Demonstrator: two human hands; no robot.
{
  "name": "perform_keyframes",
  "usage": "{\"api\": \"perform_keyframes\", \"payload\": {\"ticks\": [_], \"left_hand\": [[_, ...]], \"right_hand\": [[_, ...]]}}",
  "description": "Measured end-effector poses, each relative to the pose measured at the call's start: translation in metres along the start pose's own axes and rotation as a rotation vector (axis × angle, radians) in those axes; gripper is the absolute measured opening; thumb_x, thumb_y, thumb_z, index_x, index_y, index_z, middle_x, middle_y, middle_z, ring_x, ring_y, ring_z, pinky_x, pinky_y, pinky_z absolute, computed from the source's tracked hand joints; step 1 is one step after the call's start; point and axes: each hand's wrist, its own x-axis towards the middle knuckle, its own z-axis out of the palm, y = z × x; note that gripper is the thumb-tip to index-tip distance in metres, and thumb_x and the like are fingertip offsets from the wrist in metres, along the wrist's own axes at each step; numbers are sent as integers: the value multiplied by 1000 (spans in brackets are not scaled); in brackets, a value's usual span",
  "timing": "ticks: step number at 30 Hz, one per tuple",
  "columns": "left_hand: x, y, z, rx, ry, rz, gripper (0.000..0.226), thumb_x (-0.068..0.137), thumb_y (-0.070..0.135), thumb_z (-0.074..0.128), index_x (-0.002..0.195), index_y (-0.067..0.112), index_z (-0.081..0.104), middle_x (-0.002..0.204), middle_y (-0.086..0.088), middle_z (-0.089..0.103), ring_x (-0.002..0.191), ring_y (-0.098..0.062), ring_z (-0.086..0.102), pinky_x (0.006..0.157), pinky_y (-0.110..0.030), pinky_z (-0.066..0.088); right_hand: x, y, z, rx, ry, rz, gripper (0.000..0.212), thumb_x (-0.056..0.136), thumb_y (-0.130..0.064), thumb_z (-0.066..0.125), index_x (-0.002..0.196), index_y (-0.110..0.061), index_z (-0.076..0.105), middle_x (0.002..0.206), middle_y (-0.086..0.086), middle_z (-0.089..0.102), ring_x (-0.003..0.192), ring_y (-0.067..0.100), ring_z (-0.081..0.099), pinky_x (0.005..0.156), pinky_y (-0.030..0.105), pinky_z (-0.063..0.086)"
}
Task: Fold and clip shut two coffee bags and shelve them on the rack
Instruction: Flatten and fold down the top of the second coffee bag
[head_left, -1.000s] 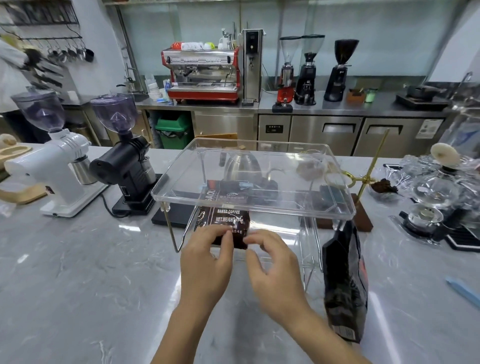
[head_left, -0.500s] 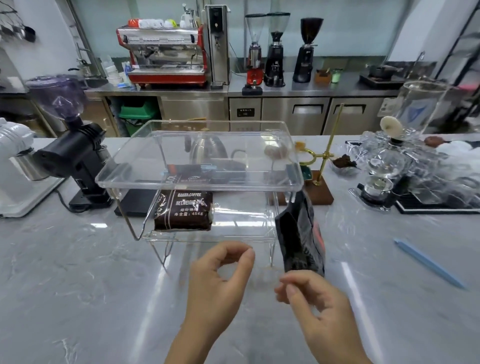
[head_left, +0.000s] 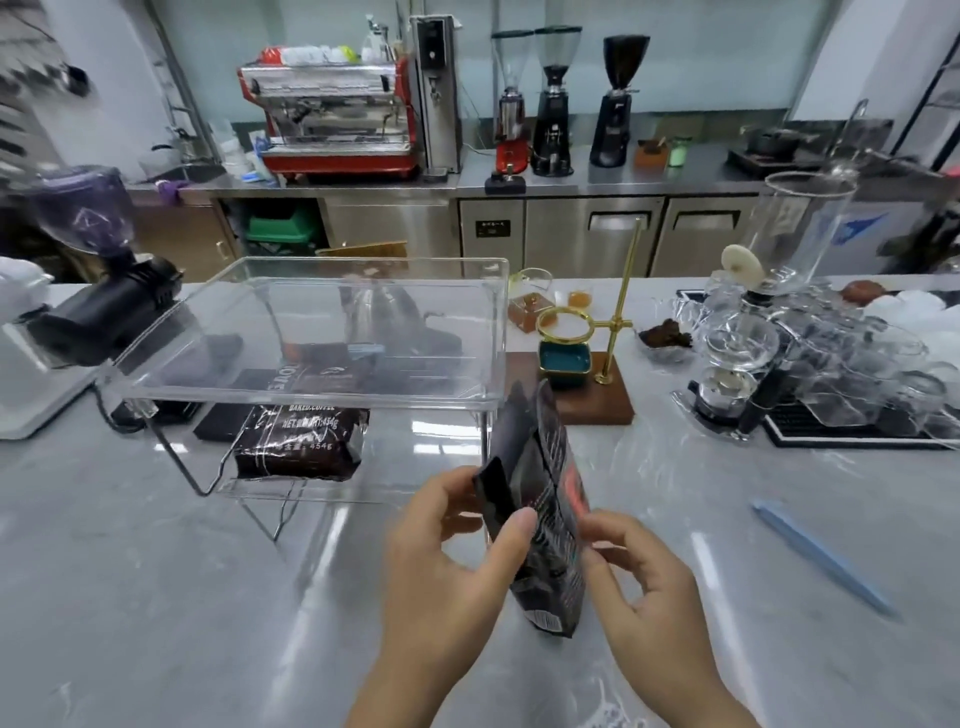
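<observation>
A dark coffee bag (head_left: 300, 442) lies flat on the lower shelf of the clear acrylic rack (head_left: 311, 384), under its see-through top. A second dark coffee bag (head_left: 540, 499) stands upright on the grey counter, in front of the rack's right end. My left hand (head_left: 452, 551) grips this bag's left edge, thumb across its front. My right hand (head_left: 644, 582) touches its right side with the fingertips. A light blue clip (head_left: 821, 556) lies on the counter to the right, apart from both hands.
A black grinder (head_left: 104, 306) and a white grinder (head_left: 21, 374) stand at the left. A brass pour-over stand on a wooden base (head_left: 587, 384) sits behind the bag. Glass siphon gear (head_left: 748, 358) crowds the right. An espresso machine (head_left: 332, 119) stands on the back counter.
Both hands let go of the first bag on the lower shelf, drew back and shifted right. They now hold the second bag, which stands nearer to me.
</observation>
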Motion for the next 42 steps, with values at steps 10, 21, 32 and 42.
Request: {"api": "perform_keyframes", "payload": {"ticks": [10, 21, 32, 42], "left_hand": [[-23, -10, 53, 39, -16, -86, 44, 70, 30, 85, 107, 46, 67, 90, 19, 76, 76, 2, 72, 65, -7, 52], [-20, -29, 93, 92, 216, -136, 15, 78, 45, 72, 92, 44, 70, 80, 12, 76, 70, -9, 71, 59, -24, 57], [2, -15, 109, 0, 27, -129, 29, 90, 19, 65, 95, 46, 74, 89, 13, 79, 82, -6, 74, 70, -21, 56], [27, -10, 115, -145, -184, -89, 16, 92, 33, 63, 96, 42, 75, 92, 13, 80, 85, -6, 76, 71, -16, 57]], "right_hand": [[32, 29, -20, 70, -123, -43, 43, 87, -8, 73, 118, -37, 64, 116, -9, 66, 106, 16, 66, 85, 31, 58], [68, 54, -54, 151, -182, -54, 55, 84, -5, 76, 113, -50, 60, 111, -17, 70, 102, 12, 69, 81, 22, 57], [99, 64, -80, 221, -456, 51, 52, 86, -44, 72, 133, -36, 54, 131, -16, 65, 125, 4, 57, 103, 28, 43], [87, 55, -85, 260, -216, 31, 24, 77, -44, 75, 101, -42, 75, 96, -14, 79, 87, 5, 75, 74, 12, 55]]}}
